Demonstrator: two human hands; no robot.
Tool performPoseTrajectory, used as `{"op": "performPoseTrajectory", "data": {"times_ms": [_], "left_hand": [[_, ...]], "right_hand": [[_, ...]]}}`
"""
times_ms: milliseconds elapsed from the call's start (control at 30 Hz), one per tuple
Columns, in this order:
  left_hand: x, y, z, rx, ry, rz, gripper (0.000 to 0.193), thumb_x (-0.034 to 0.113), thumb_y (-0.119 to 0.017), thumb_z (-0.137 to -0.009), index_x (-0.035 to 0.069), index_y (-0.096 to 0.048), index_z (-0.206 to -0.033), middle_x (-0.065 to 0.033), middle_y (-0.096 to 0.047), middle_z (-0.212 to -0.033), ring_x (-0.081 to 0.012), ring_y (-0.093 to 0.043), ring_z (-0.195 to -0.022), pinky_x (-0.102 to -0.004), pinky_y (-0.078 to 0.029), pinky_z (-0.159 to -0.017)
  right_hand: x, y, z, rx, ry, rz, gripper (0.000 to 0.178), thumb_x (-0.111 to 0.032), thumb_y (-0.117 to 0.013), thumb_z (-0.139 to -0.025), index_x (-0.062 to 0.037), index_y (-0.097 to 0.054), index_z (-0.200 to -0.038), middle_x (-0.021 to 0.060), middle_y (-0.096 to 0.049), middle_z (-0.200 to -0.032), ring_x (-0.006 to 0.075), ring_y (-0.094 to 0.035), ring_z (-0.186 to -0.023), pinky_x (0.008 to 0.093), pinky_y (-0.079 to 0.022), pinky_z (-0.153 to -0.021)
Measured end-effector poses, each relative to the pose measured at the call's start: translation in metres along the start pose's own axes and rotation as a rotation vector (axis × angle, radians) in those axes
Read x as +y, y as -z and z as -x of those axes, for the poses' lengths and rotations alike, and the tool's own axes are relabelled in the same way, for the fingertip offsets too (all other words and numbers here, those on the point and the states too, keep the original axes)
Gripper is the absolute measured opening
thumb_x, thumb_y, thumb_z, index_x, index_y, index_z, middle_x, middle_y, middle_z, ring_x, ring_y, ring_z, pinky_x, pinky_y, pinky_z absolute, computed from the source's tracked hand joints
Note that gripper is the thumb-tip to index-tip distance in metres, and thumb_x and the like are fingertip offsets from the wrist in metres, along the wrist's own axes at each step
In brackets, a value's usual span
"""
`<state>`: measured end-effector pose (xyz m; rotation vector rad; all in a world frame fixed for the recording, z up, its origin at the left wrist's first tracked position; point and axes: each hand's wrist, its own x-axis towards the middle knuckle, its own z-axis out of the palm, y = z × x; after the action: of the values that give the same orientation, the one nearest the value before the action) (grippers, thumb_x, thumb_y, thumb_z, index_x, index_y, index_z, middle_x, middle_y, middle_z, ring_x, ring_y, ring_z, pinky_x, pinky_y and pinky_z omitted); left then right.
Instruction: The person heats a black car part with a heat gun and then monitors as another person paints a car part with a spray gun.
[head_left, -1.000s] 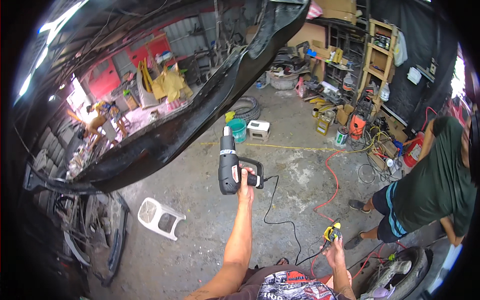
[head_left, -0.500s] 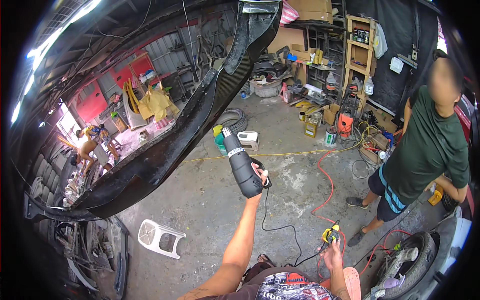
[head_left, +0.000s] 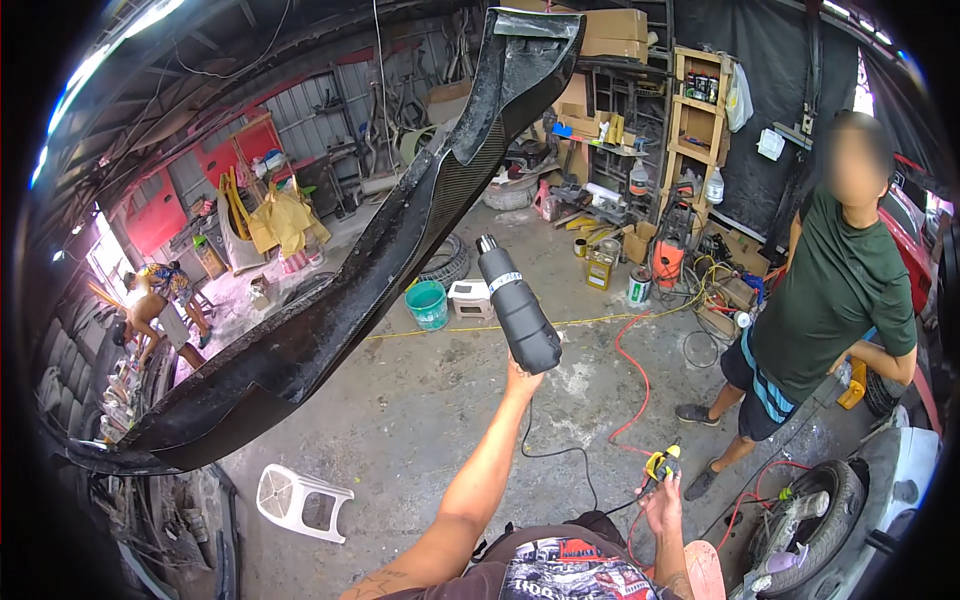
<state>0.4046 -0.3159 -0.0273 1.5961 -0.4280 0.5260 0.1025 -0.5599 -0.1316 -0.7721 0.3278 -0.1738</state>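
My left hand [head_left: 524, 378] is closed around a black heat gun [head_left: 522, 315] with a metal nozzle, held up at arm's length. The nozzle points up and away, just right of a long black car bumper [head_left: 350, 285] and apart from it in the picture. That bumper hangs diagonally from lower left to upper middle, its rough inner side showing. Lower down, my right hand [head_left: 662, 508] has its fingers closed on a yellow and black cord connector [head_left: 661, 465]. A dark cord runs from near it toward the heat gun.
A person in a dark green shirt [head_left: 845, 290] stands at the right beside a wheel [head_left: 820, 525]. A white stool [head_left: 303, 502] lies tipped over at lower left. A red hose [head_left: 648, 380] and yellow cord [head_left: 590, 322] cross the floor. A green bucket [head_left: 427, 305] stands beyond.
My left hand has moved the heat gun rightward, away from the bumper's edge, turning it so its rear shows more. The whole view has shifted slightly. My right hand keeps the connector.
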Motion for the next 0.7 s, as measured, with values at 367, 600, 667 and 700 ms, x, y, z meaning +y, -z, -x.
{"op": "performPoseTrajectory", "data": {"times_ms": [367, 600, 667, 700], "left_hand": [[-0.006, -0.041, -0.033, 0.087, -0.112, 0.163, 0.026, 0.014, -0.075, -0.082, 0.005, -0.061, -0.101, -0.0020, -0.064, -0.089, -0.0134, -0.059, -0.082, -0.0321, -0.049, -0.077], [0.005, -0.074, -0.052, 0.049, -0.205, -0.121, 0.029, 0.010, -0.073, -0.082, 0.004, -0.057, -0.105, -0.0023, -0.063, -0.095, -0.0132, -0.058, -0.085, -0.0321, -0.049, -0.080], [0.015, -0.089, -0.057, 0.033, -0.187, -0.126, 0.030, 0.010, -0.073, -0.083, 0.004, -0.056, -0.107, -0.0022, -0.063, -0.096, -0.0131, -0.058, -0.085, -0.0322, -0.049, -0.081], [0.025, -0.098, -0.060, 0.044, -0.210, -0.033, 0.029, 0.010, -0.073, -0.083, 0.004, -0.057, -0.106, -0.0016, -0.063, -0.095, -0.0127, -0.058, -0.085, -0.0319, -0.049, -0.081]], "right_hand": [[-0.027, 0.019, -0.061, -0.073, -0.048, -0.061, 0.048, -0.039, -0.054, -0.094, -0.0249, -0.033, -0.135, 0.0125, -0.055, -0.121, 0.0279, -0.064, -0.076, 0.0306, -0.051, -0.050], [-0.059, 0.032, -0.096, -0.150, -0.098, -0.013, 0.047, -0.039, -0.054, -0.094, -0.0244, -0.034, -0.134, 0.0123, -0.057, -0.118, 0.0276, -0.064, -0.077, 0.0307, -0.050, -0.051], [-0.067, 0.039, -0.102, -0.140, -0.137, -0.027, 0.047, -0.039, -0.054, -0.094, -0.0243, -0.034, -0.134, 0.0117, -0.057, -0.118, 0.0270, -0.063, -0.077, 0.0310, -0.049, -0.051], [-0.069, 0.044, -0.107, -0.143, -0.138, -0.031, 0.047, -0.039, -0.054, -0.094, -0.0243, -0.034, -0.134, 0.0117, -0.057, -0.118, 0.0270, -0.063, -0.077, 0.0310, -0.049, -0.051]]}}
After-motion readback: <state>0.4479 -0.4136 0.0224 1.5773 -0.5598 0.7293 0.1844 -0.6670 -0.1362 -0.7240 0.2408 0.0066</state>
